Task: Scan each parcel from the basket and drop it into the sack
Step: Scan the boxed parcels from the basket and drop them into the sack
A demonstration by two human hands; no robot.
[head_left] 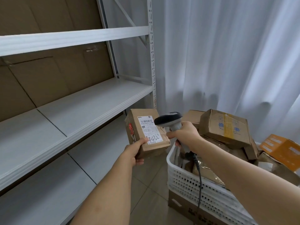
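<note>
- The left hand [134,153] grips a small brown parcel [146,135] by its near end, thumb pressed on the lower edge of the white shipping label [150,129], the other fingers curled underneath out of sight.
- The parcel is held in the air, label face up and tilted toward the camera, above the tiled floor [149,184] between the shelving and the basket; "4432" is handwritten near the label's bottom.
- The right hand [185,134] is wrapped tightly round the grey handle of a barcode scanner [168,120], whose dark head points left at the parcel's label and sits just beside it.
- A coiled black cable [198,174] hangs from the bottom of the scanner's handle, down across the near wall of the basket.
- The white perforated basket [194,184] stands to the right, resting on a flattened cardboard box [183,207], and is piled with more parcels.
- On top of the pile lie a large brown box with yellow tape [225,125] and, farther right, an orange box [282,149].
- White metal shelving [81,101] backed with cardboard fills the left side.
- A white curtain [227,54] hangs at the far right behind the basket.
</note>
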